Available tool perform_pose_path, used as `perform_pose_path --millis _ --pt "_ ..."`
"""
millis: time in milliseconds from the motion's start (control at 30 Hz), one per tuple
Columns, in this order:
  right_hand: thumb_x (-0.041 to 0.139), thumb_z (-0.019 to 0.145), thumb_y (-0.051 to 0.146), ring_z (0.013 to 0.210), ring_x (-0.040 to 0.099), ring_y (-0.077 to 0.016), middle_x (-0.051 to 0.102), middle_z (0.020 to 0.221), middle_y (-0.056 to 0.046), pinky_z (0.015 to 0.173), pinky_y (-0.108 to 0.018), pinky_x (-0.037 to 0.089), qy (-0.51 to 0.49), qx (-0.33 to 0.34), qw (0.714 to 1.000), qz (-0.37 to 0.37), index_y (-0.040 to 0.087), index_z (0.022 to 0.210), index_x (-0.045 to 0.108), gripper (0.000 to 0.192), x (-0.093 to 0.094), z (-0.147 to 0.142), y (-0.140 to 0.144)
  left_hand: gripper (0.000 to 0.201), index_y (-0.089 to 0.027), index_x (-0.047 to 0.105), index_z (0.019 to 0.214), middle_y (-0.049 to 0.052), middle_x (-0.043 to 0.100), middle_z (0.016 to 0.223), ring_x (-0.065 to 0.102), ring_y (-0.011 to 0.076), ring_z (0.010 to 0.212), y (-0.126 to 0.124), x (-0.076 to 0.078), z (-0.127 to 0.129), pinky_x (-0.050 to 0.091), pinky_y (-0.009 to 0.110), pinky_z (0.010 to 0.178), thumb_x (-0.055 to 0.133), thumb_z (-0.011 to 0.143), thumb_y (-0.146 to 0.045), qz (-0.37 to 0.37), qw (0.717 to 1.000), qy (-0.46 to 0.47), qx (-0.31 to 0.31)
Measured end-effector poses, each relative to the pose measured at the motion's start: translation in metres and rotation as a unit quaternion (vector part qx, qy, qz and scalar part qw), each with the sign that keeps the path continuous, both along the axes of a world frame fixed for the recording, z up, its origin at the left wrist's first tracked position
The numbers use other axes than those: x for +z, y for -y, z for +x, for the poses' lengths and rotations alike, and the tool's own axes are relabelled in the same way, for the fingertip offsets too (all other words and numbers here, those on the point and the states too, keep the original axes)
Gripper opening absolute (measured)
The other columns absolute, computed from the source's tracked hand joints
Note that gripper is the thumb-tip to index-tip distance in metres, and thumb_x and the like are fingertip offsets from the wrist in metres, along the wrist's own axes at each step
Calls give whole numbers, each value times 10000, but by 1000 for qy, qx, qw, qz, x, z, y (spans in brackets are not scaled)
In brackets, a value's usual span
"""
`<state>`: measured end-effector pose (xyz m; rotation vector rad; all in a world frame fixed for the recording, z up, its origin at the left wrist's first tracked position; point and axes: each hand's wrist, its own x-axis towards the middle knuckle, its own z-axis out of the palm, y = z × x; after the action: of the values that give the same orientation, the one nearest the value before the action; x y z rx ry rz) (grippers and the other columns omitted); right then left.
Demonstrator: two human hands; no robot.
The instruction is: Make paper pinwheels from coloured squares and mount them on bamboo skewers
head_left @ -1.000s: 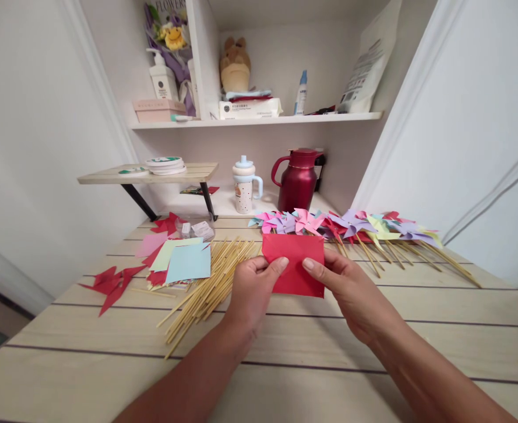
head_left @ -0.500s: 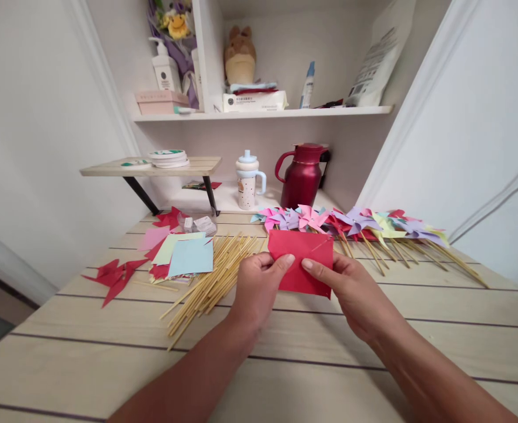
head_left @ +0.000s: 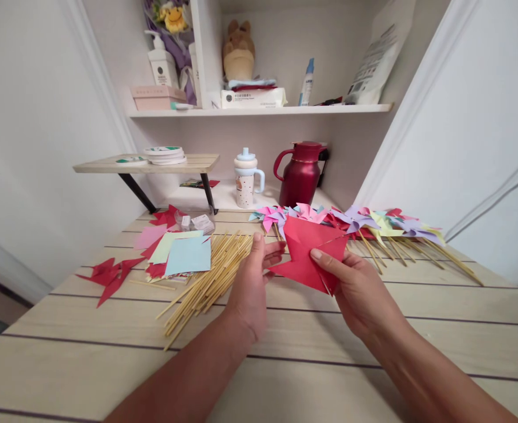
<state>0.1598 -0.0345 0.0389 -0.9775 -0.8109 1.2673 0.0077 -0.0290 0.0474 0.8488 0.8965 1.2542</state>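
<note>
A red paper square (head_left: 305, 247) with cuts running in from its corners is held up over the table by my right hand (head_left: 358, 282), thumb in front and fingers behind. One cut flap stands apart on its left side. Beside that flap, my left hand (head_left: 252, 282) is off the paper, thumb up and fingers apart, with nothing in it. Left of this hand lies a loose pile of thin wooden sticks (head_left: 214, 276). Further left are stacked paper squares, a light blue one (head_left: 188, 255) on top, and a cut red paper piece (head_left: 111, 276).
Finished paper pinwheels (head_left: 356, 223) on sticks lie along the back right. Behind them stand a dark red jug (head_left: 301, 176) and a white cup with a blue handle (head_left: 245, 182). A small raised stand (head_left: 109, 166) is at back left, near a clear plastic bag (head_left: 197, 223).
My left hand has let go of the red paper and opened to its left. The paper has tilted in my right hand, and its cut flap has spread apart.
</note>
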Motion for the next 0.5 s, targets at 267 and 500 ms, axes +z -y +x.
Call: perform_pose_path --millis 267,500 --pt "862 699 330 900 737 -239 808 995 -53 795 -331 595 -3 10 1000 -26 247 946 799 269 -3 1 -2 683 -159 763 1024 141 738 1139 607 307 1166 -2 1 -1 406 431 1009 423 880 -734 -14 1000 25 -5" --pt "856 706 327 871 747 -251 810 971 -50 837 -368 598 -11 44 999 -20 260 961 801 269 -1 -4 2 383 -162 722 1099 126 758 1062 692 271 984 9 0 4 505 404 905 717 831 -436 40 996 45 -66"
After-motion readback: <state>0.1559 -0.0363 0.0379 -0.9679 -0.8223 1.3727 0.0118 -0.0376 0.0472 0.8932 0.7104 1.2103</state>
